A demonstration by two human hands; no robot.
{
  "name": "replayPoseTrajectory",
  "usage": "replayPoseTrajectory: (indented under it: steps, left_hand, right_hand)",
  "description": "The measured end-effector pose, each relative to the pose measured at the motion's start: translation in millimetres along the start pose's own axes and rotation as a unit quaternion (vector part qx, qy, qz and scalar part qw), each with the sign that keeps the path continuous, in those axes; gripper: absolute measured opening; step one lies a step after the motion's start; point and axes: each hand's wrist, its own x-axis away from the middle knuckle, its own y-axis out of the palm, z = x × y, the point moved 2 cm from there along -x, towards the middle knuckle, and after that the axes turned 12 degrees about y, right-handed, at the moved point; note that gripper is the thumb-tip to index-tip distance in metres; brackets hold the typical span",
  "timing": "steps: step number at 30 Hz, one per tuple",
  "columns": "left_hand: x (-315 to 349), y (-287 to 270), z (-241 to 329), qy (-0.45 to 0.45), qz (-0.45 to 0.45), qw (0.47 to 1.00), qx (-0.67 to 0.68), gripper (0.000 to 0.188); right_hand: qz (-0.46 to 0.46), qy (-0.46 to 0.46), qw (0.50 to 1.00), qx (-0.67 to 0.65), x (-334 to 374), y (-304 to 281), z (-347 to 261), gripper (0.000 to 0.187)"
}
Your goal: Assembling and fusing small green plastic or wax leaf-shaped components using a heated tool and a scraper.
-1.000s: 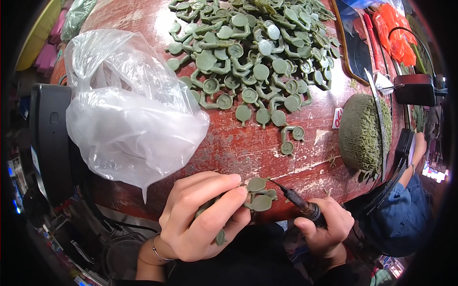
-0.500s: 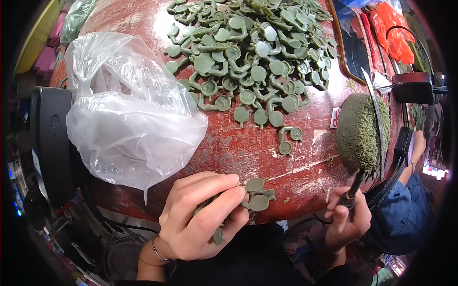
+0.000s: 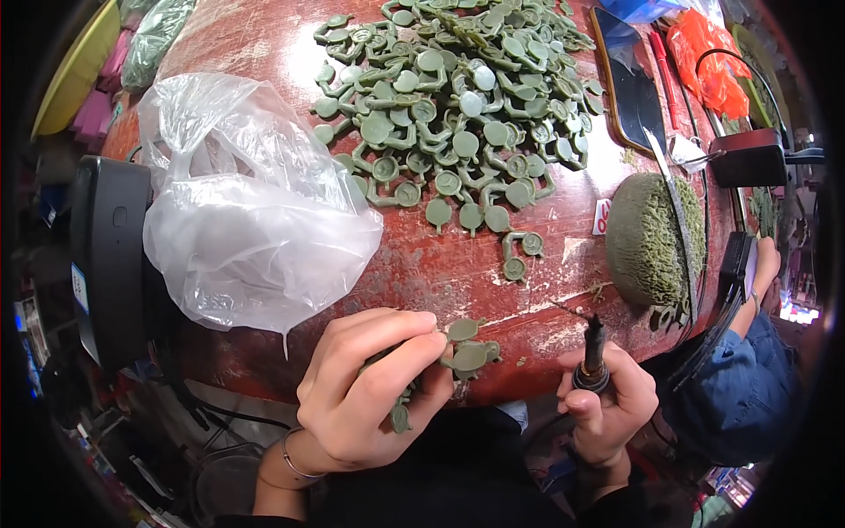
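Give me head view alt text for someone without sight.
The left hand holds green parts, the right hand a dark tool, at the near edge of a red table; beyond lie a heap of similar parts, a plastic bag and a green block.

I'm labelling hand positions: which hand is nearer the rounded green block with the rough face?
Right. In view, the right hand is below the rounded green block, slightly left; the left hand is also lower but farther left.
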Motion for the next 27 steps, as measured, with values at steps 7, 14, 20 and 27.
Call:
replayPoseTrajectory:
  steps: [7,14,20,27]
  left_hand:
    - [-4.4,-1.9,0.2,-0.040,0.018,0.998,0.038,0.032]
    - [-2.6,-6.2,-5.4,-0.284,0.098,0.875,0.380,0.012]
    - [-13.2,-30.6,10.7,-0.243,0.073,0.859,0.444,0.009]
    - [-55.7,-89.8,11.1,-0.065,0.204,0.971,0.107,0.010]
  right_hand:
    - [-0.013,0.028,0.999,0.030,-25.8,12.0,-27.5,0.028]
    - [-0.025,-0.003,0.998,0.059,-59.0,33.4,-48.0,0.038]
    - [0.011,-0.052,0.993,0.108,-65.8,38.3,-47.0,0.035]
    - [-0.012,-0.017,0.999,0.035,-65.6,28.3,-50.1,0.023]
